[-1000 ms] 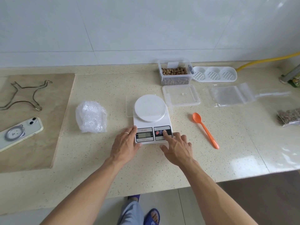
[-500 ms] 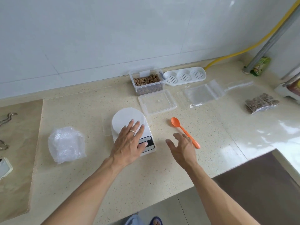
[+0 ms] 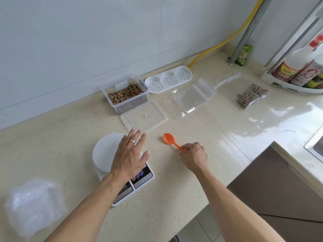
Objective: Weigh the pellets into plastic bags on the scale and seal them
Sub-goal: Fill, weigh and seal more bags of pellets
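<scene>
Beyond the scale [image 3: 111, 154], pellets fill an open container [image 3: 126, 96], its lid [image 3: 143, 117] lying between them. Right of the scale, the right hand [image 3: 194, 155] pinches an orange spoon [image 3: 170, 140]; empty bags [image 3: 191, 98] and filled bags [image 3: 251, 95] lie farther right. The left hand [image 3: 130, 156] hovers flat-fingered over the scale.

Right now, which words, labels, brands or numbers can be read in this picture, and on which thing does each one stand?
None can be read for certain.
Scale: display hidden under the left hand; button marks too small.
Green packet by the pipe: printed characters, blurred.
Bottles in the rack: red labels with print, blurred.
Pellet box: white sticker, nothing legible.
Right hand pinches the orange spoon, which is unmarked.
</scene>
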The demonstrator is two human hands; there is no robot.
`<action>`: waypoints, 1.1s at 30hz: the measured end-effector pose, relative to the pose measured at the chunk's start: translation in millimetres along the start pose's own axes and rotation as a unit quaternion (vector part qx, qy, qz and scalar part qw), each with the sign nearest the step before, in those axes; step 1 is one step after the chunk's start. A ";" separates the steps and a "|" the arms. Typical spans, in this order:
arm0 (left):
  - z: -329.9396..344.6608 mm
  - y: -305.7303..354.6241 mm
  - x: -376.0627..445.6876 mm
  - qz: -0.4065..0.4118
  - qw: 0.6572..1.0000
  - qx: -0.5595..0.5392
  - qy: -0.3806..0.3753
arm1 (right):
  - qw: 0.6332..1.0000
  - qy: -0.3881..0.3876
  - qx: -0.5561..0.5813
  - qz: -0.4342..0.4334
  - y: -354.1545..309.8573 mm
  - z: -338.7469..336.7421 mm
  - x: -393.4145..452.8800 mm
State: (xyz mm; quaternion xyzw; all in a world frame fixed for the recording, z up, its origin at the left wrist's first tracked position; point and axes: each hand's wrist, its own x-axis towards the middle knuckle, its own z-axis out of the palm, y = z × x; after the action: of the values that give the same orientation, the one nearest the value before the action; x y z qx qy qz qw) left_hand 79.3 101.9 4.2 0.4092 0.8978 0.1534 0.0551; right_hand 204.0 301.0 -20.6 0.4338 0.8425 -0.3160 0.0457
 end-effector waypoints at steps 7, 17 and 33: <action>-24.4 -48.2 13.7 -0.038 0.999 0.027 0.021 | 0.977 -0.074 0.197 -0.039 -52.1 -3.3 10.1; -42.7 -95.2 0.9 -0.139 0.990 0.006 0.015 | 0.972 -0.150 0.172 -0.057 -132.6 30.0 28.4; -106.1 -46.7 63.7 -0.241 0.919 -0.312 0.010 | 0.879 -0.366 0.253 -0.173 -177.6 -38.0 54.0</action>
State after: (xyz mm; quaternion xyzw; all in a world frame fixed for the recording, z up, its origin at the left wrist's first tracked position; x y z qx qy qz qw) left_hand -20.0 96.5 91.4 0.1414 0.8764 0.4118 0.2059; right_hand 43.2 285.4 78.3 0.1309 0.7187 -0.6576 0.1842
